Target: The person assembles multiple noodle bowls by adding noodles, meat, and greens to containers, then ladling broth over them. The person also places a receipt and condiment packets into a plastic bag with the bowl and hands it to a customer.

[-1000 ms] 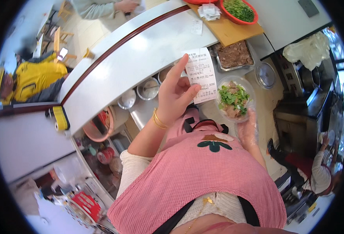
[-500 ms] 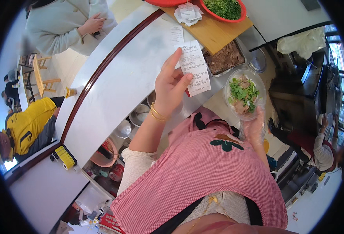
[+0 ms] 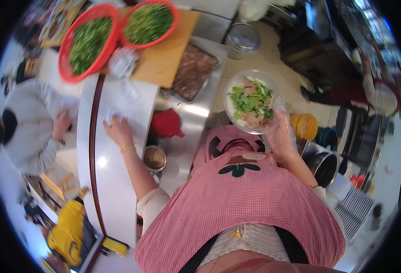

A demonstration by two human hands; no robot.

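Two hands stand well apart, the right one in a clear glove and the left one bare. A clear round bowl (image 3: 233,84) of meat and green leaves sits at two o'clock from the middle of the view. The right hand (image 3: 280,132) is clamped on the bowl at its four o'clock side; from the left hand (image 3: 118,131) the bowl is well off, between two and three o'clock. A pale paper slip (image 3: 121,113) lies at the left fingertips, toward one o'clock — blurred, so I cannot tell whether the fingers grip it.

Half a second ago the left hand held a printed slip up near the bowl; now it is out over the white surface (image 3: 118,191) at nine o'clock. The view has swung, so a large red basket (image 3: 62,59) of greens shows at ten o'clock, while the right hand keeps its hold.

That surface, edged by a dark red strip, runs from eight to ten o'clock. Beyond it are a person in a pale coat (image 3: 30,127) at nine o'clock and one in a yellow jacket (image 3: 66,230) at eight. Toward twelve lie a wooden board (image 3: 178,50) and, just beside it, a metal tray of meat (image 3: 193,70); a smaller red basket (image 3: 175,16) of greens rests at eleven — and crumpled papers (image 3: 122,62) just below it.
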